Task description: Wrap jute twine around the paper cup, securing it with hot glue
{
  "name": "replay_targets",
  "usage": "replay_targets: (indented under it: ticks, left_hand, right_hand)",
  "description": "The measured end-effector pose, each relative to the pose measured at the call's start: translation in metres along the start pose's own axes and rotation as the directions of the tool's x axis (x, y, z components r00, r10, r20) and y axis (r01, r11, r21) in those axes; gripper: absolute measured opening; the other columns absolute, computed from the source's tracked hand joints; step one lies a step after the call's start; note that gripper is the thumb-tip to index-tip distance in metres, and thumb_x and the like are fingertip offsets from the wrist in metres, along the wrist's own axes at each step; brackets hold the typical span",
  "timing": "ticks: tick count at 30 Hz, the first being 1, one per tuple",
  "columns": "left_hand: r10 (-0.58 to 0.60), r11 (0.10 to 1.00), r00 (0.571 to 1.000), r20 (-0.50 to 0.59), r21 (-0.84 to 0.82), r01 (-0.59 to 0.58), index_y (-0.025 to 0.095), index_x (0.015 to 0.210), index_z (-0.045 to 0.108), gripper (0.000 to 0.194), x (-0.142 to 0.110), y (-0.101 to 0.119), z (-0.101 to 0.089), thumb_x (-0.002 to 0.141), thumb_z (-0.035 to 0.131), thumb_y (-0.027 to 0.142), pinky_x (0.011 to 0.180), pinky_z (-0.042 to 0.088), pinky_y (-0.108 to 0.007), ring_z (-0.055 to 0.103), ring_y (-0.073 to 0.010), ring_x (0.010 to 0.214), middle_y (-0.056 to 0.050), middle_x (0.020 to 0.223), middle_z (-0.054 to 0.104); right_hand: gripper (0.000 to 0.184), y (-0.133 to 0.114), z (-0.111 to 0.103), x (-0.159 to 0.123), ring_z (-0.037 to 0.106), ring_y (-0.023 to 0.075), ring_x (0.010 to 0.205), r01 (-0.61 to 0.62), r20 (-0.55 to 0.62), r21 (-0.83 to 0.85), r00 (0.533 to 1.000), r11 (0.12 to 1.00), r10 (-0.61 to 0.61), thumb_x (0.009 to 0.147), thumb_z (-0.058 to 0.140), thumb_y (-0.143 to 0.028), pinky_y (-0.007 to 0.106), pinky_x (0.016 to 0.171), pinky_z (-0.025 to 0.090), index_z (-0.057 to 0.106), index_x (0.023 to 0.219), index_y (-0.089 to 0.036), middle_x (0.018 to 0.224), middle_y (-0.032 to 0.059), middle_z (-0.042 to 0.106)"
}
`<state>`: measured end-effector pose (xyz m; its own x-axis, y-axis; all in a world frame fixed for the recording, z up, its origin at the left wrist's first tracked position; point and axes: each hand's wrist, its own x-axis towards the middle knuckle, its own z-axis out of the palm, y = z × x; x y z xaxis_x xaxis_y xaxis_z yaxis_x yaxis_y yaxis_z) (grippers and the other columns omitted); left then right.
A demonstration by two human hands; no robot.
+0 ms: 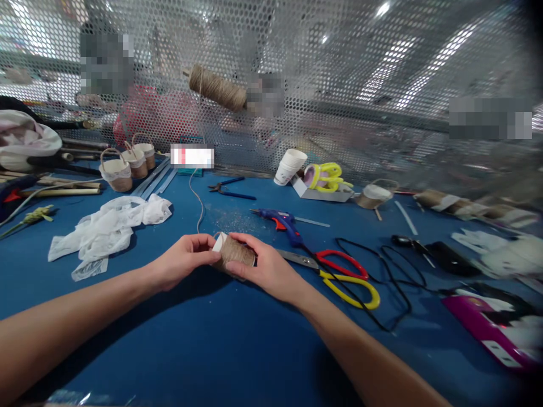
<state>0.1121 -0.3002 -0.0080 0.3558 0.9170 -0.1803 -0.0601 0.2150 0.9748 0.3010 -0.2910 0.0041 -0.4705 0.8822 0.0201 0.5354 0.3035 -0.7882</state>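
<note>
Midway across the blue table (190,350), well in from the near edge, it's the small paper cup wound with brown twine (237,254), tilted over between my hands. Left fingers (207,258) grasping the white end, right fingers (242,270) closed around the twine-wrapped side. And a thin grey-brown cord (198,198) comes down the metal mesh (161,68) from the big twine spool (218,87), reaching just behind my left fingers. Beside my right hand, steel scissors with red and yellow handles (305,260); just beyond, the blue glue gun with a red trigger (290,228). Over toward the far left corner, three little handled baskets (136,164), with crumpled white fabric (114,226) nearer me.
</note>
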Motion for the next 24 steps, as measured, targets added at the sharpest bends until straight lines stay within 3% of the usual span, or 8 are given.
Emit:
replay_targets:
  ticks: [4, 7, 9, 11, 13, 17, 21, 24]
  left_hand:
    - [0.005, 0.999, 1.0, -0.009, 0.033, -0.005, 0.013, 0.068, 0.055, 0.015, 0.001, 0.0, 0.0, 0.065, 0.064, 0.026, 0.067, 0.034, -0.025, 0.047, -0.0105, 0.064, 0.002, 0.065, 0.055]
    - [-0.017, 1.0, 1.0, 0.004, 0.025, 0.017, 0.014, 0.067, 0.054, 0.016, 0.0, 0.0, 0.0, 0.064, 0.064, 0.025, 0.067, 0.034, -0.025, 0.048, -0.0104, 0.063, 0.002, 0.064, 0.056]
    - [-0.03, 0.999, 0.999, 0.011, 0.016, 0.03, 0.014, 0.066, 0.052, 0.017, -0.001, 0.0, 0.001, 0.064, 0.065, 0.026, 0.067, 0.035, -0.025, 0.048, -0.0102, 0.062, 0.003, 0.063, 0.055]
    - [-0.03, 0.999, 0.999, 0.011, 0.027, 0.03, 0.014, 0.065, 0.051, 0.018, -0.002, 0.0, 0.001, 0.064, 0.065, 0.026, 0.067, 0.035, -0.025, 0.048, -0.0102, 0.062, 0.003, 0.063, 0.055]
    - [-0.021, 0.999, 1.0, 0.016, 0.044, 0.02, 0.015, 0.064, 0.05, 0.019, -0.002, -0.001, 0.001, 0.064, 0.065, 0.027, 0.067, 0.035, -0.025, 0.049, -0.0104, 0.062, 0.003, 0.063, 0.055]
    - [-0.001, 0.996, 1.0, 0.01, 0.085, 0.0, 0.014, 0.064, 0.051, 0.019, -0.001, -0.002, 0.001, 0.064, 0.064, 0.028, 0.066, 0.035, -0.025, 0.049, -0.0105, 0.061, 0.003, 0.062, 0.055]
    - [0.019, 0.993, 1.0, 0.0, 0.112, -0.019, 0.014, 0.065, 0.052, 0.019, 0.0, -0.002, 0.0, 0.065, 0.065, 0.028, 0.064, 0.035, -0.025, 0.049, -0.0107, 0.062, 0.002, 0.064, 0.056]
    - [0.023, 0.995, 1.0, 0.0, 0.101, -0.023, 0.014, 0.065, 0.053, 0.019, 0.0, -0.002, 0.001, 0.065, 0.065, 0.027, 0.062, 0.035, -0.025, 0.048, -0.0103, 0.061, 0.001, 0.064, 0.055]
  right_hand:
    - [0.06, 0.0, 0.004, 0.0, 0.051, 0.0225, 0.11, 0.043, -0.01, -0.036, 0.999, 0.998, -0.043, 0.072, 0.064, -0.037, 0.039, 0.095, 0.038, 0.047, 0.122, -0.01, 0.123, 0.0142, 0.053]
    - [0.053, 0.002, -0.007, 0.003, 0.056, 0.0198, 0.104, 0.059, -0.048, -0.083, 0.997, 0.995, -0.063, 0.075, 0.06, -0.037, 0.035, 0.089, 0.044, 0.048, 0.12, -0.012, 0.121, 0.0128, 0.055]
    - [0.042, 0.007, -0.026, 0.006, 0.061, 0.0168, 0.093, -0.047, -0.187, -0.183, 0.982, 0.982, 0.013, 0.081, 0.053, -0.036, 0.03, 0.08, 0.049, 0.05, 0.117, -0.015, 0.113, 0.0106, 0.06]
    - [0.035, 0.015, -0.049, 0.01, 0.063, 0.0181, 0.087, -0.282, -0.41, -0.332, 0.902, 0.9, 0.132, 0.085, 0.045, -0.036, 0.032, 0.077, 0.048, 0.054, 0.111, -0.014, 0.103, 0.0105, 0.065]
    - [0.031, 0.027, -0.071, 0.013, 0.06, 0.0261, 0.093, -0.417, -0.503, -0.378, 0.842, 0.826, 0.195, 0.084, 0.048, -0.033, 0.039, 0.08, 0.045, 0.059, 0.101, -0.011, 0.101, 0.0163, 0.064]
    - [0.012, 0.052, -0.087, 0.022, 0.062, 0.0241, 0.074, -0.519, -0.399, -0.436, 0.844, 0.735, 0.359, 0.073, 0.063, -0.022, 0.036, 0.069, 0.046, 0.061, 0.064, -0.015, 0.068, 0.0083, 0.064]
    - [0.014, 0.065, -0.081, 0.032, 0.06, 0.0141, 0.075, -0.543, -0.354, -0.408, 0.835, 0.734, 0.421, 0.083, 0.057, -0.027, 0.033, 0.07, 0.048, 0.06, 0.083, -0.014, 0.084, 0.0025, 0.063]
    - [0.018, 0.063, -0.078, 0.034, 0.061, 0.018, 0.076, -0.544, -0.397, -0.306, 0.819, 0.781, 0.415, 0.079, 0.058, -0.021, 0.035, 0.07, 0.048, 0.057, 0.093, -0.01, 0.084, 0.0066, 0.064]
